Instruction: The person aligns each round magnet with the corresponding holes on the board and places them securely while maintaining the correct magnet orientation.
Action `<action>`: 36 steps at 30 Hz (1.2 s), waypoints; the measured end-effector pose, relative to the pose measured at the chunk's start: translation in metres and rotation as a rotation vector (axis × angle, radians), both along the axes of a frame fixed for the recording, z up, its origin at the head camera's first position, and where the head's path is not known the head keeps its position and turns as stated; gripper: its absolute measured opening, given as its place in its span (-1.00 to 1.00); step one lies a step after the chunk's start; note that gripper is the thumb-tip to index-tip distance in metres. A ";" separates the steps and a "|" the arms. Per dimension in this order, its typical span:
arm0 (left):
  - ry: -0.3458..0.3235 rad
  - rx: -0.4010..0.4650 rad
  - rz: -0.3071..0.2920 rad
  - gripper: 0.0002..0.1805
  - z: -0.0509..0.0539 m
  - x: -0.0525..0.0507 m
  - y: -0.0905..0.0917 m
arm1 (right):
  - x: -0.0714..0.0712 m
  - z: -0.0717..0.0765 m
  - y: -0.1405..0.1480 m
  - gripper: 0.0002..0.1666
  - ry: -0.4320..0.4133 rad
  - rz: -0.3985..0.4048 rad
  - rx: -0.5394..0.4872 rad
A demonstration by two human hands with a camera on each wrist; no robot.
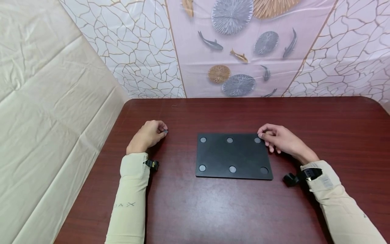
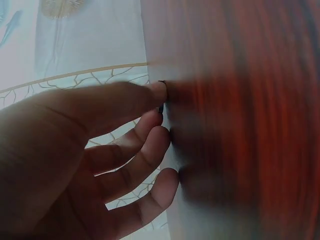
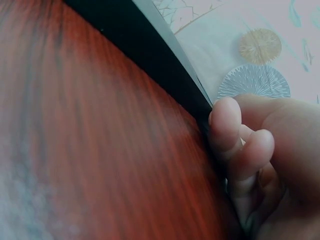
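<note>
My left hand (image 1: pixel 148 135) is low over the left of the table, pinching a small grey disc (image 1: pixel 165 131) between thumb and fingers. The left wrist view shows the fingertips (image 2: pixel 165 187) at the tabletop, with only a dark sliver of the disc visible. My right hand (image 1: pixel 283 140) is at the far right corner of a flat black board (image 1: pixel 231 154), its fingertips touching or just above the grey disc (image 1: pixel 257 140) there. Several round recesses line the board's long sides. Most show pale grey discs, while the near right recess (image 1: pixel 264 170) looks dark.
The board lies flat on a glossy reddish-brown wooden table (image 1: pixel 195 210). A patterned cloth (image 1: pixel 237 51) hangs behind the far edge, and a cream cloth (image 1: pixel 55 101) runs along the left side. Black cameras are strapped to both wrists.
</note>
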State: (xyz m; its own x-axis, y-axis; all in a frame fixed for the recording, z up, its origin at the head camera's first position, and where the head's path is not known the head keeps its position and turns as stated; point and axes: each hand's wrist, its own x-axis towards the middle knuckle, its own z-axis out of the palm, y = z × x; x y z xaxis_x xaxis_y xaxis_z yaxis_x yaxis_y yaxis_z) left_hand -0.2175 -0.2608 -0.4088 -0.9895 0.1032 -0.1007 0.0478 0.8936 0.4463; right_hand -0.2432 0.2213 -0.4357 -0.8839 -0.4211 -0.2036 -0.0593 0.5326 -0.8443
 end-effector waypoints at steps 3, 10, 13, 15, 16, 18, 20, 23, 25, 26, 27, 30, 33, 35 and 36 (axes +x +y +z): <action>0.004 -0.024 0.016 -0.85 0.000 0.000 -0.001 | -0.001 0.000 0.000 -0.74 0.001 0.004 -0.001; 0.007 -0.031 0.022 -0.77 -0.001 0.000 -0.001 | -0.001 -0.001 0.001 -0.76 0.001 -0.006 0.004; 0.012 -0.022 0.007 -0.80 0.000 0.001 -0.001 | -0.001 -0.001 0.001 -0.75 0.000 -0.006 0.002; 0.020 -0.021 -0.010 -0.82 0.000 0.001 0.000 | -0.001 0.000 0.001 -0.75 -0.003 -0.006 0.002; 0.024 -0.021 -0.020 -0.83 0.000 0.001 0.000 | -0.001 0.000 0.001 -0.74 -0.005 -0.005 0.001; 0.030 -0.025 -0.036 -0.84 0.002 0.001 0.001 | -0.001 0.000 0.001 -0.74 -0.006 -0.005 -0.002; 0.032 -0.035 -0.041 -0.84 0.003 0.002 0.001 | -0.001 0.000 0.001 -0.73 -0.005 -0.005 -0.006; 0.027 -0.044 -0.043 -0.85 0.005 0.004 0.002 | 0.000 0.001 0.000 -0.73 -0.005 -0.002 -0.013; 0.027 -0.049 -0.045 -0.85 0.006 0.004 0.003 | 0.000 0.000 0.000 -0.74 -0.004 0.002 -0.015; 0.029 -0.049 -0.048 -0.84 0.007 0.005 0.004 | 0.000 0.000 0.000 -0.74 -0.004 0.004 -0.015; 0.034 -0.047 -0.053 -0.82 0.008 0.005 0.005 | 0.000 0.000 -0.001 -0.74 -0.004 0.005 -0.015; 0.060 -0.043 -0.064 -0.76 0.011 0.005 0.009 | 0.000 0.000 -0.001 -0.74 0.002 0.005 -0.014; 0.089 -0.025 -0.079 -0.71 0.013 0.005 0.012 | 0.000 0.001 0.000 -0.74 0.000 -0.001 -0.012; 0.104 -0.002 -0.097 -0.70 0.014 0.005 0.014 | 0.000 0.000 0.000 -0.75 -0.005 -0.002 -0.007; 0.108 0.013 -0.110 -0.70 0.014 0.005 0.015 | 0.000 0.000 0.000 -0.75 -0.009 -0.003 -0.003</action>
